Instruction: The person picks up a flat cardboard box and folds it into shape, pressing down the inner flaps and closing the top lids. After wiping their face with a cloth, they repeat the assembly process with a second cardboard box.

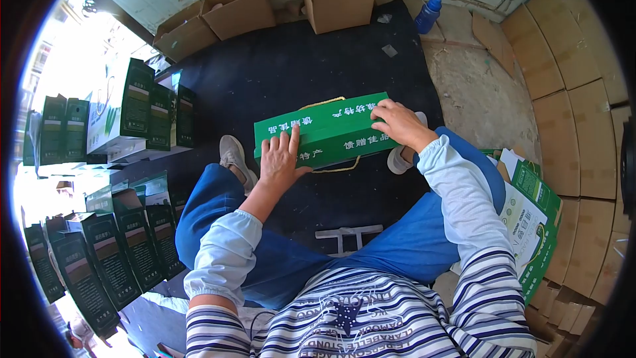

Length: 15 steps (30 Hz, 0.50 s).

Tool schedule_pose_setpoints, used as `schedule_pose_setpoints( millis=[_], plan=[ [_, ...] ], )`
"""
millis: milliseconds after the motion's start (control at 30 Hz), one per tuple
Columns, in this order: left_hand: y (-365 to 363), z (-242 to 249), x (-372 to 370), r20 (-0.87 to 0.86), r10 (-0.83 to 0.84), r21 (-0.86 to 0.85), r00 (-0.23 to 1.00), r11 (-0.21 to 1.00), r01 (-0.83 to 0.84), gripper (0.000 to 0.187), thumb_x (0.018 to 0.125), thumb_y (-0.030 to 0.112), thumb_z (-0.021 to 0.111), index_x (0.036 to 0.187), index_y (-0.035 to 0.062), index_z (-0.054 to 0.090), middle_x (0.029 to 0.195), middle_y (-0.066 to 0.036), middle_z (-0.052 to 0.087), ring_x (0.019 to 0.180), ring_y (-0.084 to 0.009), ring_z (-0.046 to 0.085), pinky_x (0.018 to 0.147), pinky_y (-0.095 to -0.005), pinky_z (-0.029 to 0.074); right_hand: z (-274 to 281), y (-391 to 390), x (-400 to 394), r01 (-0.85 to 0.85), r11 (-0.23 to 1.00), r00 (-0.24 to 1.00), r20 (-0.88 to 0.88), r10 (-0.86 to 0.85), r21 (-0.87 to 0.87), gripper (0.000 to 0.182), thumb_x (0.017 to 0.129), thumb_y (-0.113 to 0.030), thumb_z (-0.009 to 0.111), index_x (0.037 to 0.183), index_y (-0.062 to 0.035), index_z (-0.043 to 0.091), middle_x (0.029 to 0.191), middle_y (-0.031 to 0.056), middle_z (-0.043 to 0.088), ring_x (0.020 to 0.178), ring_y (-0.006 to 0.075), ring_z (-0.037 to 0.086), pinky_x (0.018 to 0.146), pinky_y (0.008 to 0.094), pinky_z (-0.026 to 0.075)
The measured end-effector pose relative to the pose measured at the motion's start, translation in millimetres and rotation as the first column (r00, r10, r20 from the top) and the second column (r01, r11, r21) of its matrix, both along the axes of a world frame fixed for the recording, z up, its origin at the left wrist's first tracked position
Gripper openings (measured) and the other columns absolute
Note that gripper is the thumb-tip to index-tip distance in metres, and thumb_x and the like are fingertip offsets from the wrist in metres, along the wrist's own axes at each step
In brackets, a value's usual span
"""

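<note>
A long green gift box (322, 126) with white Chinese lettering is in front of me, between my lower legs. Yellow cord handles (339, 170) show along its near and far sides. My left hand (280, 159) lies over the left part of the box, its fingers stretched flat on the top and the thumb out along the near side. At the right end, my right hand (401, 122) has its bent fingers over the top edge of the box. What the right thumb touches is hidden.
Several dark green boxes (109, 252) stand in rows at my left. Open cardboard cartons (341, 0) line the wall ahead, near a blue bottle (428, 14). Flat printed green-and-white box sheets (527, 219) lean at my right, beside stacked brown cartons (556, 126). Black matting (298, 59) covers the floor.
</note>
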<state>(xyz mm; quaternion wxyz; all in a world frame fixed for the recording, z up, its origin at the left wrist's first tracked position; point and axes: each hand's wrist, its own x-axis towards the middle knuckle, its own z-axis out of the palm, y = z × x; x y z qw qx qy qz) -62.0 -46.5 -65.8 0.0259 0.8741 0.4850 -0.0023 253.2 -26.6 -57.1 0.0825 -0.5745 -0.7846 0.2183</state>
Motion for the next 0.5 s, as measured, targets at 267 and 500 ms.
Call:
schedule_pose_setpoints(
  millis=[267, 500],
  plan=[
    [1, -4, 4, -0.064, -0.037, 0.110, 0.997, 0.993, 0.044, 0.091, 0.058, 0.047, 0.081, 0.123, -0.0014, 0.042, 0.119, -0.015, 0.049, 0.109, -0.0310, 0.048, 0.095, -0.0430, 0.034, -20, -3, 0, 0.064, 0.992, 0.998, 0.002, -0.064, 0.106, 0.019, 0.085, -0.027, 0.064, 0.098, -0.0126, 0.065, 0.116, 0.0101, 0.055, 0.104, 0.0312, 0.055, 0.088, 0.0410, 0.046],
    [0, -10, 7, -0.040, -0.025, 0.031, 0.999, 0.999, 0.026, 0.088, 0.058, 0.043, 0.081, 0.124, -0.0009, 0.042, 0.109, -0.012, 0.049, 0.101, -0.0285, 0.049, 0.087, -0.0394, 0.040, -14, 4, 2, 0.013, 1.000, 1.000, 0.008, -0.013, 0.026, 0.017, 0.083, -0.025, 0.066, 0.093, -0.0111, 0.066, 0.112, 0.0083, 0.057, 0.103, 0.0292, 0.053, 0.088, 0.0393, 0.046]
  ],
)
